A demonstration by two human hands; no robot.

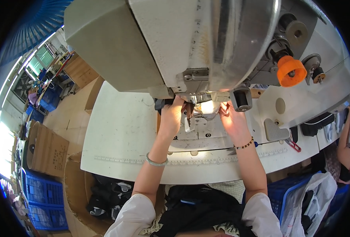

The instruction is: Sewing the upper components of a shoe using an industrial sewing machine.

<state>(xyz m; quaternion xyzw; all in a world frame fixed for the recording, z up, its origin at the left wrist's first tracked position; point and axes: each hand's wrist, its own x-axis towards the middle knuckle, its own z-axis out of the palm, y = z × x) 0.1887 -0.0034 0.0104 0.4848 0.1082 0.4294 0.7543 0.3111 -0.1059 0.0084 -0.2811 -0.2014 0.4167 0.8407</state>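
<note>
A big grey-white sewing machine head fills the top of the view. Both my hands reach under it at the needle area. My left hand, with a pale green bangle on the wrist, presses down beside a small dark piece under the presser foot. My right hand, wearing a beaded bracelet, pinches something next to the lit spot; what it grips is hidden. A metal needle plate lies between my hands.
The white work table extends left. An orange thread knob sits on the machine's right. A cardboard box with dark pieces and blue crates stand at lower left. Another person's arm is at the right edge.
</note>
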